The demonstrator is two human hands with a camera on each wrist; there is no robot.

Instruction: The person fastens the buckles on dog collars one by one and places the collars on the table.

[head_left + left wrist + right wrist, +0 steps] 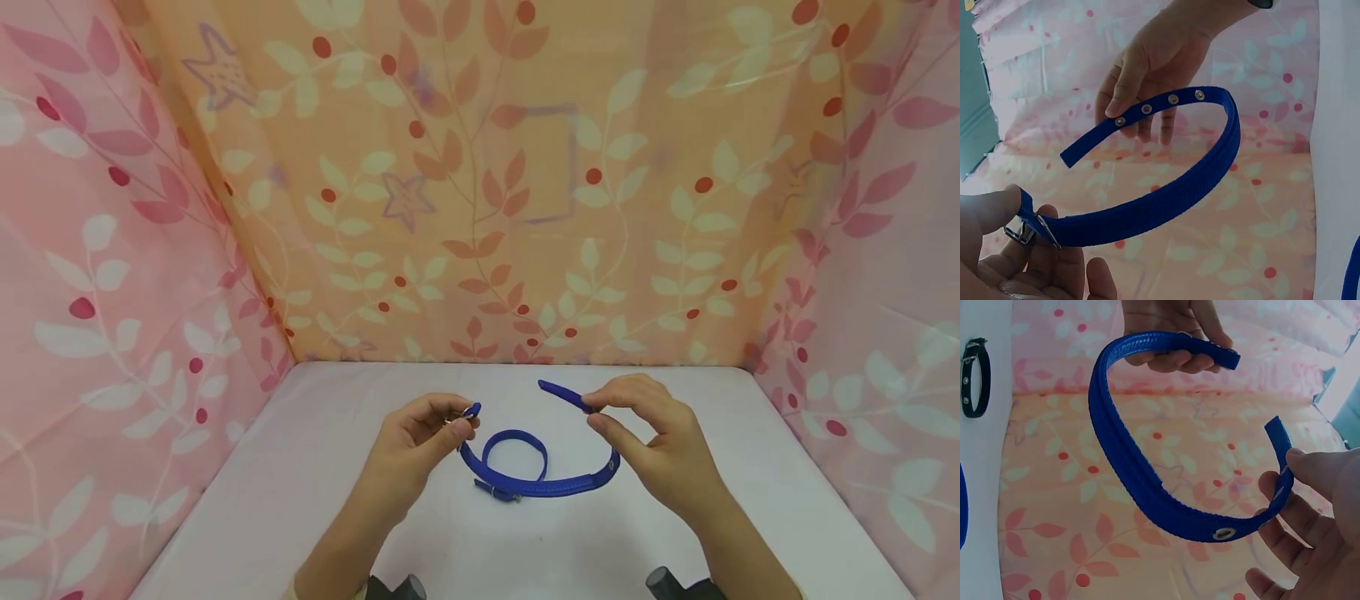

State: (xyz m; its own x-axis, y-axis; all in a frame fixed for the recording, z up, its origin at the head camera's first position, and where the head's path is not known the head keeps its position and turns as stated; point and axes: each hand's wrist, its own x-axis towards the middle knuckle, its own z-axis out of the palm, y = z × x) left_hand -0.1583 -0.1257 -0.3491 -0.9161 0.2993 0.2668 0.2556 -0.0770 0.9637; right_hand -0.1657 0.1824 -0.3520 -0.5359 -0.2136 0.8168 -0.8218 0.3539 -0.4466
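Observation:
A blue collar [558, 486] with a metal buckle [1020, 232] and metal eyelets [1173, 99] hangs in an open curve between both hands, above the table. My left hand [420, 442] pinches its buckle end between thumb and fingers. The other end, with the eyelets, is pinched by my right hand [663, 446], and the plain tip [558, 393] sticks out past the fingertips toward the left. Behind the held collar, a second blue strap [545, 454] lies looped on the table, a small buckle at its near end; the held collar partly covers it.
The white table [337, 400] is enclosed by flowered cloth at the left, back and right. A dark collar with eyelets [977, 378] shows at the left edge of the right wrist view. Two dark grey objects [408, 587] poke in at the bottom edge.

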